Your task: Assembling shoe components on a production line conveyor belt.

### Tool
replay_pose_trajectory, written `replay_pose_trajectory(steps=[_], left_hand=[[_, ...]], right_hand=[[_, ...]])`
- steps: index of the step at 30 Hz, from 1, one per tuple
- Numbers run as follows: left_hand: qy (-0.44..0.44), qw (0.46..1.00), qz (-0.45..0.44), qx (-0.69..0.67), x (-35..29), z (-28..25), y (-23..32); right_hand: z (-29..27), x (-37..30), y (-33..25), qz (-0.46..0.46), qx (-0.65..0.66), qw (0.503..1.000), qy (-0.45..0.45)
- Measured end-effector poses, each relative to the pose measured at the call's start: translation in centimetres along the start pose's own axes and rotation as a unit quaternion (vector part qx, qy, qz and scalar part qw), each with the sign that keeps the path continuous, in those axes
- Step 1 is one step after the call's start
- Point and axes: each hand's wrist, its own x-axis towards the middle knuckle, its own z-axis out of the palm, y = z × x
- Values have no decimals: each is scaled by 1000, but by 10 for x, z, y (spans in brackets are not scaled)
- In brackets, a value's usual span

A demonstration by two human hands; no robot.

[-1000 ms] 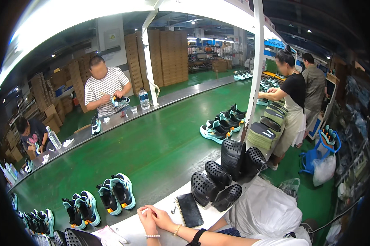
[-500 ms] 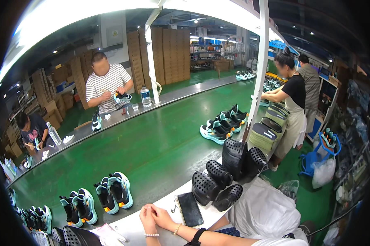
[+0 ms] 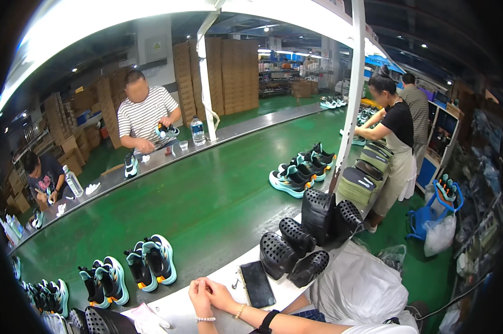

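My left hand (image 3: 199, 295) and my right hand (image 3: 221, 296) rest clasped together over the white worktop (image 3: 176, 305), at the edge of the green belt. Their fingers are closed against each other, and no object shows between them. Just right of them lies a dark phone (image 3: 257, 284), with a small metal item (image 3: 236, 283) beside it. A white glove (image 3: 148, 319) lies to the left of my hands. Pairs of black and light-blue sneakers (image 3: 161, 260) stand on the belt (image 3: 218, 195) beyond the worktop.
Black perforated clogs (image 3: 278, 255) and a black bag-like item (image 3: 318, 216) stand right of the phone. A white post (image 3: 352, 106) rises behind them. Co-workers handle sneakers across the belt and at the far right. White sheeting (image 3: 358, 289) hangs at my right.
The sneakers on the belt have shifted slightly left. The striped-shirt co-worker's hand has dropped from the shoe toward the ledge. My clasped hands have stayed in place.
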Motion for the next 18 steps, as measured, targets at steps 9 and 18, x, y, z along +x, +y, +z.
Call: replay_pose_trajectory(steps=[9, 18], left_hand=[[-23, 999, 43, -1, 13, -15, -23], [1, 996, 21, 82, -19, 18, 25]], right_hand=[[0, 0, 0, 1, 3, 999, -35], [0, -1, -2, -3, -3, 999, -32]])
